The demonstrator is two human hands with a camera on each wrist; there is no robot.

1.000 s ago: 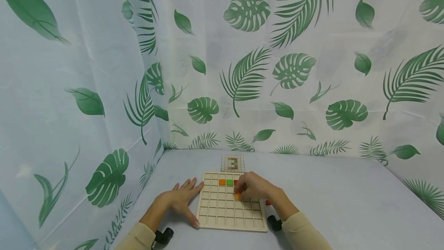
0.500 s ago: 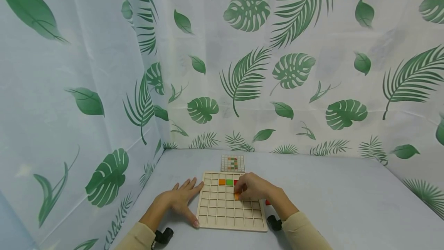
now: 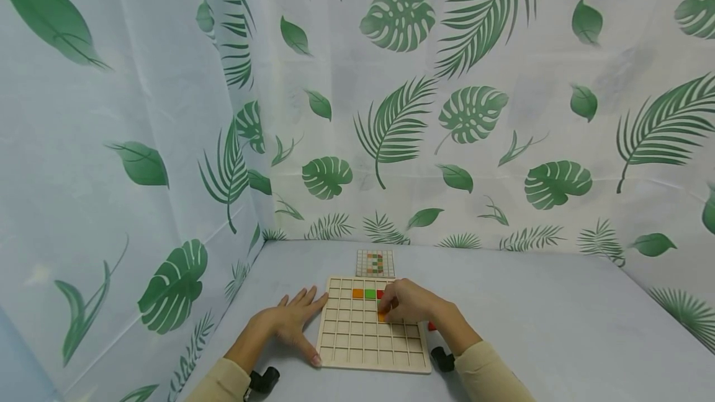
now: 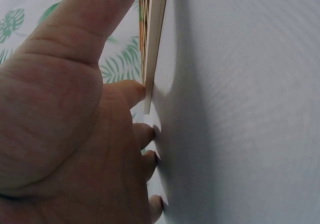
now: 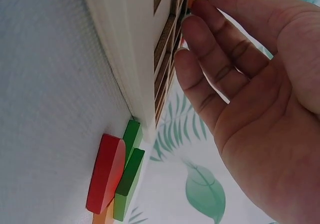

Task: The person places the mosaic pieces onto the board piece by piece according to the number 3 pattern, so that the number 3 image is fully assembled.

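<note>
A pale wooden grid board (image 3: pixel 346 352) lies on the table in the head view. My left hand (image 3: pixel 293 321) rests at its left side with fingers spread, thumb and index finger touching the edge. Over the board, my right hand (image 3: pixel 410 299) pinches an orange square tile (image 3: pixel 382 317) at a cell right of the middle; its fingers hide part of the tile and nearby cells. In the upper row sit an orange tile (image 3: pixel 358 293), a green tile (image 3: pixel 370 294) and a partly covered red tile (image 3: pixel 380 294).
Behind the board lies a small card (image 3: pixel 362 263) printed with a coloured grid. Beside the board's right edge are loose tiles: a red one (image 5: pixel 105 174), green ones (image 5: pixel 129 184) and an orange one (image 5: pixel 103 216). Leaf-patterned cloth (image 3: pixel 491 141) hangs behind and at left.
</note>
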